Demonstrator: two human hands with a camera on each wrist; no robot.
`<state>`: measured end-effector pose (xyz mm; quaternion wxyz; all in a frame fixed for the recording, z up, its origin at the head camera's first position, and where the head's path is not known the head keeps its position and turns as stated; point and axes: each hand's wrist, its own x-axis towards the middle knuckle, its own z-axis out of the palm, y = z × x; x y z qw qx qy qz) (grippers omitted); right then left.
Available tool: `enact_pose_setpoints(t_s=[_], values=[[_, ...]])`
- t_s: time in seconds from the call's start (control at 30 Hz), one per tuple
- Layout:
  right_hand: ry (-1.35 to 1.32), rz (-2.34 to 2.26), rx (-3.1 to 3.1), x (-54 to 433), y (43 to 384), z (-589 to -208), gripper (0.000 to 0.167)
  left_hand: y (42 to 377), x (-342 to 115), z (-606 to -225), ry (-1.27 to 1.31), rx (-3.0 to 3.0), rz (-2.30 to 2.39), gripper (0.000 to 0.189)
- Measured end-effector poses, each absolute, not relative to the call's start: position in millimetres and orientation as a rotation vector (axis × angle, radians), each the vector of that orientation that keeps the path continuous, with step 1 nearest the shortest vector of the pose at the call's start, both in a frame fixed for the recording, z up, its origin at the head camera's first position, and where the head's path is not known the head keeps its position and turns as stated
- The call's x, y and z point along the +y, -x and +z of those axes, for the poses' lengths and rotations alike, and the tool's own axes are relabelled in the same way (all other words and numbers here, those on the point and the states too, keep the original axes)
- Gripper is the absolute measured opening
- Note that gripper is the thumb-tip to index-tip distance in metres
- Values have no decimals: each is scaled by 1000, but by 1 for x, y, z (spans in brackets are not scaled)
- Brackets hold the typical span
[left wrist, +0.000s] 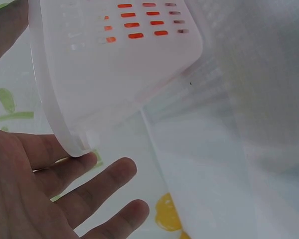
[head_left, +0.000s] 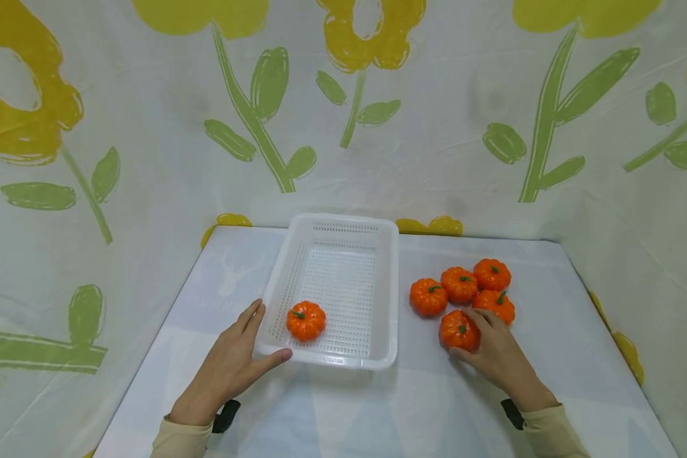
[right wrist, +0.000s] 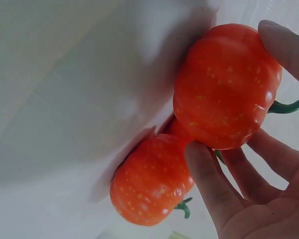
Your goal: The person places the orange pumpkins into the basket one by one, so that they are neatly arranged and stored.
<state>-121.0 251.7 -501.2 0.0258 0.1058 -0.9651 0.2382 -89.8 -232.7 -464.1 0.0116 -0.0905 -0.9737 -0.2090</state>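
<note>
My right hand (head_left: 500,356) holds a small orange pumpkin (head_left: 455,332) between thumb and fingers, right of the basket. The right wrist view shows this ribbed, glossy pumpkin (right wrist: 224,89) large, its green stem pointing sideways, with fingertips against two sides. Just behind it, several like pumpkins (head_left: 459,285) cluster on the table. A white perforated plastic basket (head_left: 390,292) stands left of them, one pumpkin (head_left: 306,322) inside near its front left corner. At that corner, my left hand (head_left: 229,366) touches the basket rim with fingers extended and spread; the left wrist view shows fingertips by the rim (left wrist: 74,147).
A pale table (head_left: 343,413) carries everything, its back edge close behind the basket. Cloth walls (head_left: 435,159) with yellow flowers and green leaves surround it at the back and both sides. Dark bands (head_left: 226,416) circle both wrists.
</note>
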Motion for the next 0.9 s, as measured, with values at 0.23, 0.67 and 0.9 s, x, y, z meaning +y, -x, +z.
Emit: enact_pose_setpoints(t_s=[0.23,0.67,0.9], values=[[-295,761,-2969,258,118,-494,83,90,-233,-464,285,-3035,-651,113],[-383,798,-2848,256,117,-476,80,89,-233,-463,282,-3036,-638,113],[-445,785,-2815,253,122,-473,80,90,-232,-463,293,-3031,-645,112]])
